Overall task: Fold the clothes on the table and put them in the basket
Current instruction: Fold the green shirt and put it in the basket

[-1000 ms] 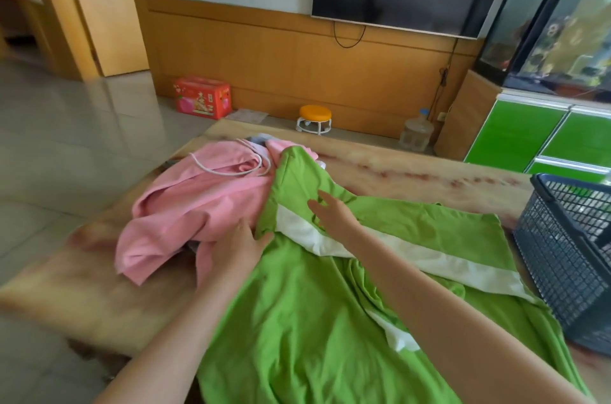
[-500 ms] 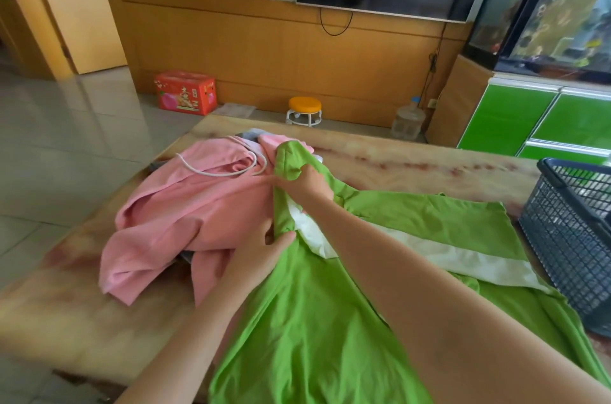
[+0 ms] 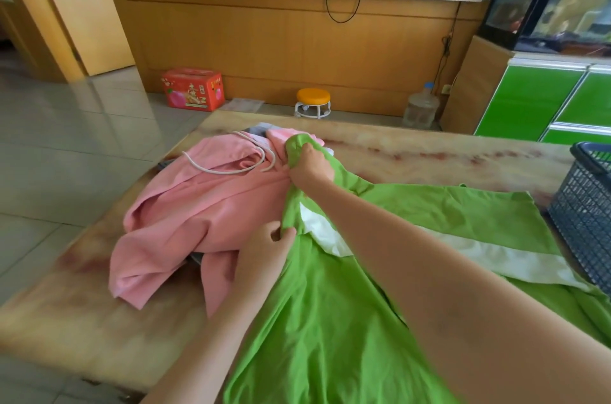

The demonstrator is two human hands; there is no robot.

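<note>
Both the left grip [image 3: 264, 246] and right grip [image 3: 309, 168] are pinching the bright green cloth garment [image 3: 330, 321].
It is lying on the marbled bench [image 3: 82, 321], pinched edge running away, right grip farther.

A red carton [image 3: 192, 89], standing on the floor in the upper left of the frame, is showing pale printed characters on its front and top edge, but they are coming through too small and blurred to read. No other lettering is reading legibly.
</note>
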